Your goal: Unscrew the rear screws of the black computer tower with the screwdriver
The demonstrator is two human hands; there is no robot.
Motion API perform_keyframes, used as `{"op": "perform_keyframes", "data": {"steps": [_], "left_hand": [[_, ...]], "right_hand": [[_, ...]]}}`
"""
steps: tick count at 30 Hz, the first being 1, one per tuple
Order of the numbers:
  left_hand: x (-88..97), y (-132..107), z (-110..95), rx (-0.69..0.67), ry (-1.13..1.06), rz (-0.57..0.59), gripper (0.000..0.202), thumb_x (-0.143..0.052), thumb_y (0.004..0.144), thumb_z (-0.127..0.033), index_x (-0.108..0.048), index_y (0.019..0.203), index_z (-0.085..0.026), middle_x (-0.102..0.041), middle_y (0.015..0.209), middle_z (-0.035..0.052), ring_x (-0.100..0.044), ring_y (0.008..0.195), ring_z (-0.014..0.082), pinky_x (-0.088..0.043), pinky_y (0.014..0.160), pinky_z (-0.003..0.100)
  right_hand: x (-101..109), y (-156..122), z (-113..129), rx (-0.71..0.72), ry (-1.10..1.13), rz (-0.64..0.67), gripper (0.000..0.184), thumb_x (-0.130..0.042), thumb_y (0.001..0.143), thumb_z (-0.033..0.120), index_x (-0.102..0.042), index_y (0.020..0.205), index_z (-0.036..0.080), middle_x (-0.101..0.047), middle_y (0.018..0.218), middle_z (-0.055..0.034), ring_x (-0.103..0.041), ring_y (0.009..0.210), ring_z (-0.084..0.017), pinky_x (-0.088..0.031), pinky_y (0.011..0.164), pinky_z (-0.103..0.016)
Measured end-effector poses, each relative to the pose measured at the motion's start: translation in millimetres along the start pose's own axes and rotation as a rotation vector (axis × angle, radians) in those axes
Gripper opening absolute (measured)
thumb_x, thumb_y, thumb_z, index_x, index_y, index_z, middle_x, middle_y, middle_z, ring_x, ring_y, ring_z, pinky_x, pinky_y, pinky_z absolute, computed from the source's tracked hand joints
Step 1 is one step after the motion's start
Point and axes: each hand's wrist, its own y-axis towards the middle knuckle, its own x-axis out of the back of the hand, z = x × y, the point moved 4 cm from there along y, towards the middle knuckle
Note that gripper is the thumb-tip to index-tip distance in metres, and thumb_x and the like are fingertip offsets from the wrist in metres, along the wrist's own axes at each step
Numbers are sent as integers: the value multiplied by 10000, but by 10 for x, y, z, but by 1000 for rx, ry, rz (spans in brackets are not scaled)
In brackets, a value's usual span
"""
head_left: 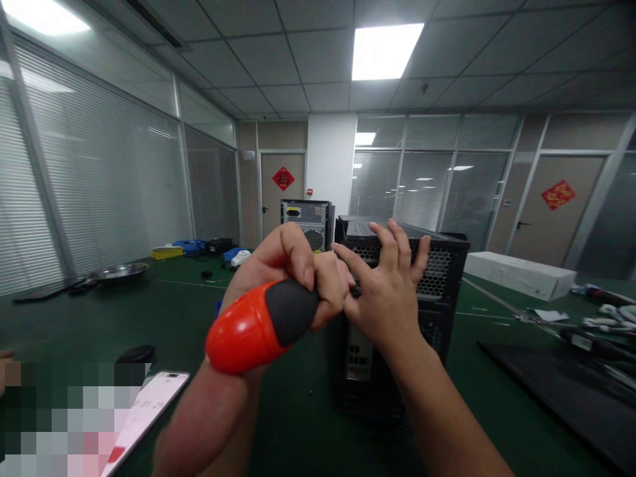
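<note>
My left hand point(293, 265) is closed around the orange and black handle of a screwdriver point(258, 324), whose butt points back at me; its shaft is hidden behind my fingers. My right hand point(387, 285) is at the upper rear of a black computer case point(442, 265), thumb and forefinger pinched at the screwdriver's tip on something too small to make out, the other fingers spread against the perforated panel. The case stands upright on the green floor with its back ports facing me.
A second computer case point(307, 222) stands behind. A white phone point(149, 407) lies at lower left beside a blurred patch. A long white box point(519, 273), cables and a dark panel point(561, 391) are on the right; a metal bowl point(119, 271) and blue items on the left.
</note>
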Motion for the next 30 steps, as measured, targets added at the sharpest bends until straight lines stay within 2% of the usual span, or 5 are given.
{"op": "perform_keyframes", "data": {"steps": [6, 10, 18, 24, 30], "left_hand": [[-4, -22, -123, -40, 190, 40, 530, -610, 870, -706, -675, 840, -180, -660, 747, 54, -664, 761, 226, -531, 858, 427], [42, -37, -105, -43, 176, 39, 540, -604, 868, -719, -670, 859, -184, -596, 709, 23, -638, 723, 211, -532, 818, 407], [-8, -15, 39, 51, -37, 80, 194, -679, 951, -297, -554, 830, -212, -603, 629, -32, -544, 568, 130, -484, 667, 293], [-28, 11, -75, -21, 172, 182, 327, -611, 980, -429, -683, 796, -168, -679, 740, 60, -661, 729, 217, -541, 805, 402], [40, -51, -25, -31, 63, 51, 360, -665, 925, -528, -633, 803, -191, -563, 633, -9, -553, 603, 151, -509, 731, 342]], "right_hand": [[13, 3, -4, 17, 9, -16, 526, -792, 775, 346, -669, 1287, 364, -355, 1532, -83, -266, 1486, -395, -64, 1200, -695], [2, 1, -7, 11, 2, -9, 525, -785, 772, 354, -668, 1284, 379, -347, 1535, -74, -259, 1488, -390, -61, 1202, -696], [5, -3, 2, 1, -19, -10, 513, -758, 782, 310, -669, 1281, 391, -345, 1533, -76, -258, 1493, -372, -69, 1211, -688], [7, 2, -5, 12, -14, -4, 498, -743, 810, 331, -660, 1298, 388, -354, 1529, -83, -259, 1491, -379, -83, 1202, -702], [2, 3, 2, 0, -1, 6, 542, -788, 768, 327, -662, 1292, 387, -339, 1535, -76, -244, 1494, -379, -59, 1204, -695]]}}
